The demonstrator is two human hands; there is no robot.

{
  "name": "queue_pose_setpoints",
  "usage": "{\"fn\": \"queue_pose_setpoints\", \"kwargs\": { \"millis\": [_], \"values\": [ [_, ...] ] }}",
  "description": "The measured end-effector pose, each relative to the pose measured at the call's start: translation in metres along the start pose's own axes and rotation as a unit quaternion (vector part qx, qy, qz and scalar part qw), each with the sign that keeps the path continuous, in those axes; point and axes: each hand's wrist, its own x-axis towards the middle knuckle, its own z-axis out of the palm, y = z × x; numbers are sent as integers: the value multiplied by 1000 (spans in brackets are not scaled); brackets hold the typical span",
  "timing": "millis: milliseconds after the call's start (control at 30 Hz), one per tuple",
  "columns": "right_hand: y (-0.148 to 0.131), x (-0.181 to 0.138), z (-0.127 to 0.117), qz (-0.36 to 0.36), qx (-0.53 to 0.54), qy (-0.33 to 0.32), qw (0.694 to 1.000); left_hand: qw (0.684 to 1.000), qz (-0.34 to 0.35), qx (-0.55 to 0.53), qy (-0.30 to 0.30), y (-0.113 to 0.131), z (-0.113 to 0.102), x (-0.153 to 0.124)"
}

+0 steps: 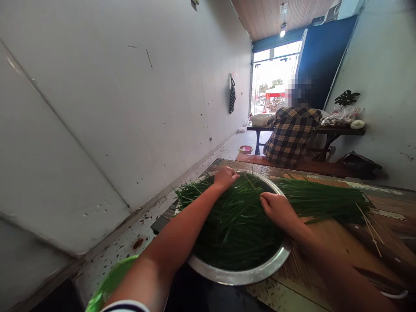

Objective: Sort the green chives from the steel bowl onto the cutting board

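Observation:
A wide metal basin (247, 273) stands at the near edge of a wooden table and is full of long green chives (237, 221). My left hand (225, 177) is at the far rim of the basin, fingers curled down into the chives. Over the basin's right side, my right hand (277, 208) is closed with its fingers pinched on some chive stalks. A second bundle of chives (325, 200) lies flat on the table to the right of the basin.
The worn wooden table (341, 242) stretches right. Close on the left runs a white wall (97, 121), with speckled floor below. A green plastic bag (110, 281) lies at bottom left. Further back, a person in a plaid shirt (290, 136) sits at another table.

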Motion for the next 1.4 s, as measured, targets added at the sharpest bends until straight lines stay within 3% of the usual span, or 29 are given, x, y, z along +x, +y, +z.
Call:
{"fn": "queue_pose_setpoints", "kwargs": {
  "millis": [233, 367, 633, 1167, 1400],
  "values": [
    [0, 0, 2, -1, 12, 1, 1000, 999, 30, 7, 25, -6, 1, 2],
    [0, 0, 2, 6, 20, -1, 1000, 988, 17, -155, 17, -10, 10, 7],
    [0, -1, 2, 7, 23, 4, 1000, 917, -65, -394, -26, -2, 14, 4],
    [0, -2, 0, 9, 43, 5, 999, 951, -55, -302, 43, -7, 17, 8],
    [-1, -2, -1, 7, 36, 4, 999, 976, -37, -205, 68, -5, 18, 8]
  ]
}}
